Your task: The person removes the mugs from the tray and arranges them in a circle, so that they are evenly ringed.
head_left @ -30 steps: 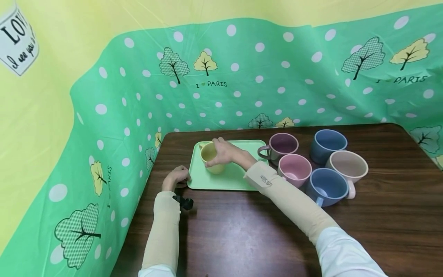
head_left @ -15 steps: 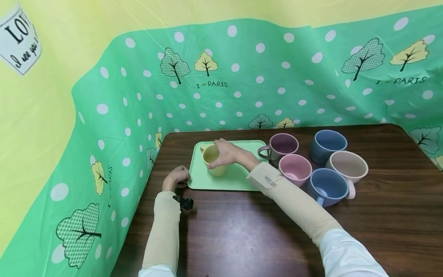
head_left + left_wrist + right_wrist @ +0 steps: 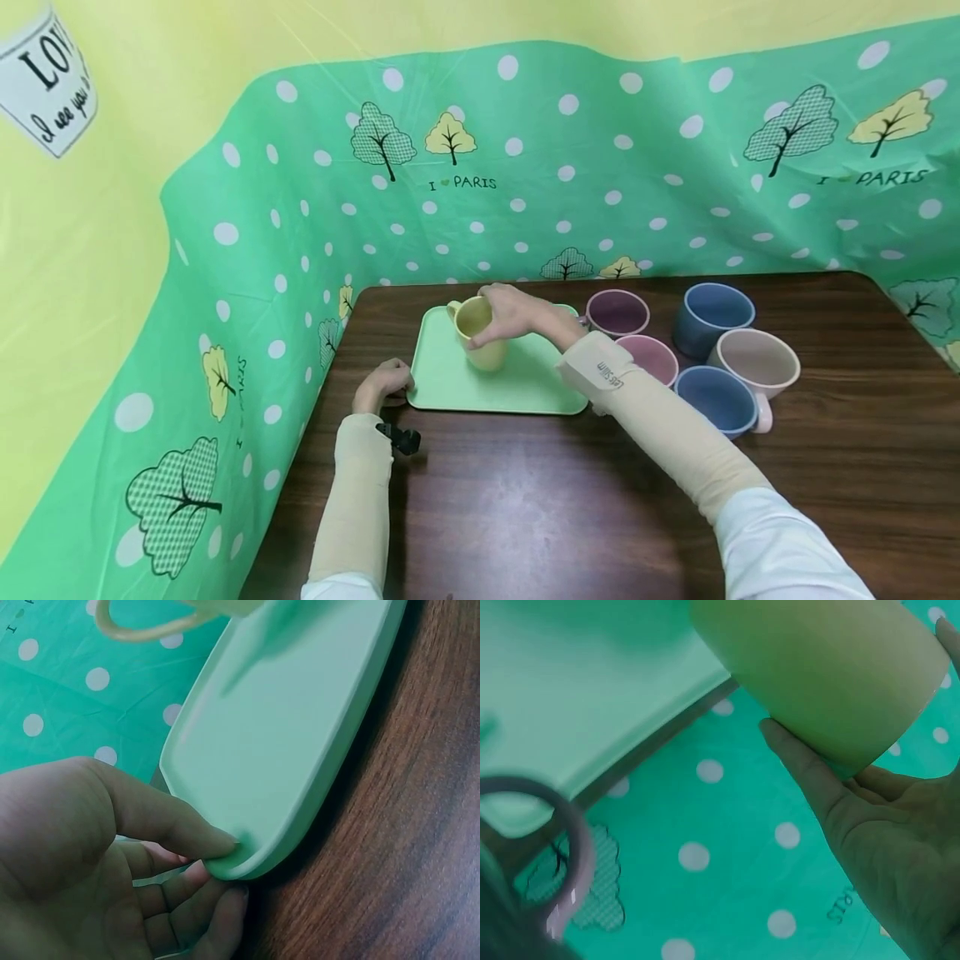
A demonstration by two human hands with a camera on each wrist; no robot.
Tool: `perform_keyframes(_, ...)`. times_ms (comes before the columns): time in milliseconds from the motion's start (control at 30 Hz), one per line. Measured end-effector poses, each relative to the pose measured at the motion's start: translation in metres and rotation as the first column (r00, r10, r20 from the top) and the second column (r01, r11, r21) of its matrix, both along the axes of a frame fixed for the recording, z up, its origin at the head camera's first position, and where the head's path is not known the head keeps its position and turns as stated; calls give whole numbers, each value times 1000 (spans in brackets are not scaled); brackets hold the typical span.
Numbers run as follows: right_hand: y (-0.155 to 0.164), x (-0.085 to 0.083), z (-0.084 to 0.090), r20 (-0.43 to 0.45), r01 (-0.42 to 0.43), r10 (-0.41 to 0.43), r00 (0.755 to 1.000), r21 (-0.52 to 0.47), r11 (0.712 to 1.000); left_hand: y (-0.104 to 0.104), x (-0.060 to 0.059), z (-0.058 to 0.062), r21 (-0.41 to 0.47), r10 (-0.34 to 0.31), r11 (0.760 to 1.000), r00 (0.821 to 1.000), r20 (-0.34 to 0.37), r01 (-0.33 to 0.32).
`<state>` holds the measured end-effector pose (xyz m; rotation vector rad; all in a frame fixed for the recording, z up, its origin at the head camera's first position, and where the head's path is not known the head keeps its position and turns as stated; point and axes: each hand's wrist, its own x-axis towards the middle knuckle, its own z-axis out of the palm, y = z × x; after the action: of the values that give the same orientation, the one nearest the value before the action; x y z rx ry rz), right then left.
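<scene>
My right hand (image 3: 517,315) grips a yellow mug (image 3: 487,358) near its rim, thumb on one side and fingers on the other. The mug is slightly tilted over the light green tray (image 3: 442,382), and its handle points to the far left. In the left wrist view a shadow lies on the tray below the mug, which looks raised off it. My left hand (image 3: 381,385) holds the tray's near left corner, its thumb on top and its fingers at the edge and below. In the right wrist view the mug's side (image 3: 825,667) fills the upper part.
Right of the tray stand a purple mug (image 3: 617,312), a pink mug (image 3: 648,358), two blue mugs (image 3: 715,317) and a whitish-pink mug (image 3: 756,362). My right forearm partly covers the pink mug and the nearer blue mug (image 3: 716,400). A dotted green cloth (image 3: 465,242) hangs behind the table.
My right hand has moved the yellow mug a little up and to the right above the tray. The left hand stays at the tray corner.
</scene>
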<state>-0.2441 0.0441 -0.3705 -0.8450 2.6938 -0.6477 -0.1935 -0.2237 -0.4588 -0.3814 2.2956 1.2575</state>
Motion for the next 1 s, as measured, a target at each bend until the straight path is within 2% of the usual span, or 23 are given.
perform_keyframes(533,53,-27,19,14,66,-66,998,3,998,0,-2,0,-8,-4,1000,1000,5,4)
perform_keyframes(767,78,-41,20,16,114,-115,993,18,993,1,0,2,2,-6,1000,1000,13,6)
perform_keyframes(1000,102,-50,17,-21,160,-160,987,-10,987,0,-1,2,-3,-18,1000,1000,8,18)
